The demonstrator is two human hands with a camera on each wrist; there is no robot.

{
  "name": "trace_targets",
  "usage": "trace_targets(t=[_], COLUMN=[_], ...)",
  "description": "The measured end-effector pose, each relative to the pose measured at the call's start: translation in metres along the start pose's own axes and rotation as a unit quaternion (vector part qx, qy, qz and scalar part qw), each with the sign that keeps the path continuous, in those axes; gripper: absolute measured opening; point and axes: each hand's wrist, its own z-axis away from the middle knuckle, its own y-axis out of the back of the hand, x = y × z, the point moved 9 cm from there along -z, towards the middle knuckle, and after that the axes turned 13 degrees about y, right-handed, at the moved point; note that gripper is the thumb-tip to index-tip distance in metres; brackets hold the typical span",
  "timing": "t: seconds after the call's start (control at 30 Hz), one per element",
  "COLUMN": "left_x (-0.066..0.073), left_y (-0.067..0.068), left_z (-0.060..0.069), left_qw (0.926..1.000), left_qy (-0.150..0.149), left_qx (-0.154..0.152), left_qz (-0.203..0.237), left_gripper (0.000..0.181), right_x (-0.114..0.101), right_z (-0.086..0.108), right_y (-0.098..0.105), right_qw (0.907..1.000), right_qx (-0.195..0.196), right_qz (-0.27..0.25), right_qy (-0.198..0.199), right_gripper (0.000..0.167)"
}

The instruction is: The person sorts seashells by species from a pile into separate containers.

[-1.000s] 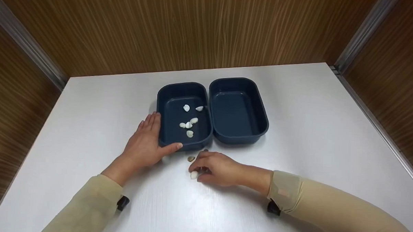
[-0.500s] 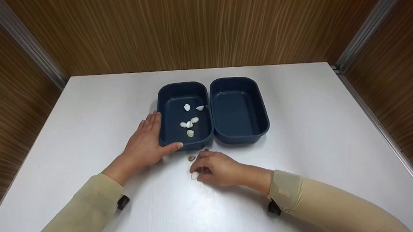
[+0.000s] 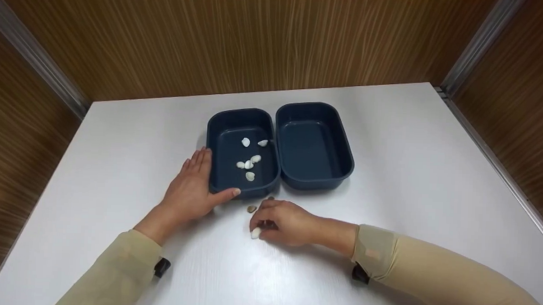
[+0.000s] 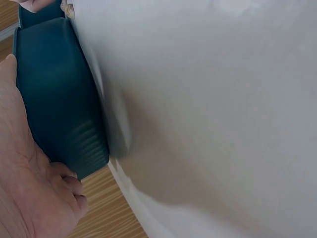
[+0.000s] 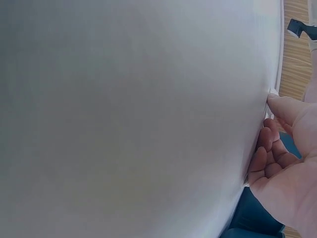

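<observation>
In the head view the left hand [image 3: 190, 190] lies along the left side of the left dark blue container [image 3: 225, 187], its thumb over the near rim. Several white shells [image 3: 248, 164] lie inside that container. Just in front of it, the right hand [image 3: 287, 223] pinches a white shell [image 3: 256, 233] between thumb and finger, low at the tabletop. A brown shell [image 3: 251, 208] lies by its fingers, and a second dark one [image 3: 271, 198] shows partly behind them. The left wrist view shows the left hand [image 4: 37, 183] against the container's outer wall [image 4: 59, 94].
A second dark blue container [image 3: 313, 183] stands right beside the first, with nothing in it. Both stand on a white table [image 3: 410, 175]. Wood-patterned panels [image 3: 257, 43] rise behind the table and at both sides.
</observation>
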Motion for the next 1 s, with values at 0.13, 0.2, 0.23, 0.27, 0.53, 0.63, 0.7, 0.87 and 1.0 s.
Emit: trace_targets(t=[0.13,0.2,0.23,0.27,0.53,0.63,0.7,0.87,1.0], left_x=[0.000,-0.001,-0.001,-0.001,-0.001,-0.001,-0.001,-0.001,-0.001], left_y=[0.000,0.000,0.000,0.000,0.000,0.000,0.000,0.000,0.000], left_z=[0.000,0.000,0.000,0.000,0.000,0.000,0.000,-0.001,-0.001], left_qw=[1.0000,1.0000,1.0000,1.0000,1.0000,1.0000,1.0000,1.0000,1.0000], left_qy=[0.001,0.002,0.002,0.003,0.003,0.002,0.001,0.001,0.001], left_qx=[-0.002,-0.002,-0.002,-0.003,-0.002,-0.001,0.000,0.000,-0.002], left_qz=[-0.003,-0.003,-0.003,-0.002,-0.001,-0.001,-0.001,-0.002,-0.003], left_gripper=[0.130,0.130,0.130,0.130,0.132,0.132,0.131,0.132,0.132], right_x=[-0.001,-0.003,-0.003,-0.004,-0.008,-0.008,-0.009,-0.011,-0.012], right_z=[0.000,0.000,0.000,0.000,0.000,0.000,0.001,0.001,0.001], right_y=[0.000,0.000,0.000,0.000,-0.002,-0.003,-0.003,-0.002,-0.001], right_qw=[1.0000,0.9999,0.9999,0.9998,0.9982,0.9982,0.9983,0.9982,0.9982], right_qx=[0.005,0.006,0.007,0.008,0.010,0.001,-0.005,-0.021,-0.025], right_qz=[-0.007,-0.006,-0.006,-0.006,-0.012,-0.014,-0.013,-0.013,-0.010], right_qy=[0.001,0.009,0.014,0.019,0.058,0.058,0.057,0.054,0.054], right_gripper=[0.012,0.012,0.013,0.014,0.017,0.017,0.018,0.021,0.023])
